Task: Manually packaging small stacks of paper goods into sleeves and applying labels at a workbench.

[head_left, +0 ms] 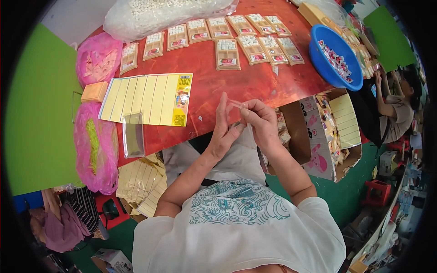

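Over the near edge of the red table (209, 98), my hands come together in front of me. My right hand (262, 120) pinches a thin, pale pink translucent strip (235, 103) between thumb and fingers. Its other end lies against my left hand (221, 125), whose fingers are stretched upward and seen edge-on, with the thumb pointing toward the right hand. Farther back stand two rows of small tan trays (227, 62), filled with white pieces and a small printed packet each. A yellow striped card sheet (139, 98) lies left of my hands, with a clear rectangular plastic case (133, 136) over its lower edge.
A blue basin (321, 66) of small packets stands at the table's right. At the left are a tan box (94, 92) and pink bags (84, 145). A large clear bag (120, 25) of white pieces lies behind. Cartons (316, 136) stand below right; another person (398, 107) sits beyond.
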The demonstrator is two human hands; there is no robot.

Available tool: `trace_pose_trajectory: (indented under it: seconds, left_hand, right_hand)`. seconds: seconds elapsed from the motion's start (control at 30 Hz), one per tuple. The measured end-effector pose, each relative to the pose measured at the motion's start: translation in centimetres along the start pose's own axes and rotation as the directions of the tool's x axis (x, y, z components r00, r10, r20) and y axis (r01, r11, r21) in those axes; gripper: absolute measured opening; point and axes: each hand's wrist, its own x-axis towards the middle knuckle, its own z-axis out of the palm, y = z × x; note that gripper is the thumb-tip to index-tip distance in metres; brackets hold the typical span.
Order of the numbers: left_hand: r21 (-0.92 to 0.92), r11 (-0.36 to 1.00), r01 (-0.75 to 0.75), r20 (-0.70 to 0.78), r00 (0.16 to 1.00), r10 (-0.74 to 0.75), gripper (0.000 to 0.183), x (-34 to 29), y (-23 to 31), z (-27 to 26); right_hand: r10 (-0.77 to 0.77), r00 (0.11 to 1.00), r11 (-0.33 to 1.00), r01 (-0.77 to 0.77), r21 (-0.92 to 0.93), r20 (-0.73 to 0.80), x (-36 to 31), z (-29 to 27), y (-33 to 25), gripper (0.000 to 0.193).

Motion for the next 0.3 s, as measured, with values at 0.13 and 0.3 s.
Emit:
trace_pose_trajectory:
  seconds: [0.13, 0.3]
  left_hand:
    - [-0.296, 0.955, 0.024, -0.060, 0.997, -0.044, 0.087, -0.8, 0.8, 0.7]
    - [-0.492, 0.856, 0.162, 0.045, 0.986, -0.160, 0.089, -1.4, 0.0, -1.0]
  right_hand:
    - [0.059, 0.998, 0.988, -0.064, 0.142, 0.036, 0.2, 0.8, 1.6, 0.005]
    - [0.174, 0.982, 0.976, -0.181, 0.118, 0.074, 0.5, 0.9, 2.6, 0.010]
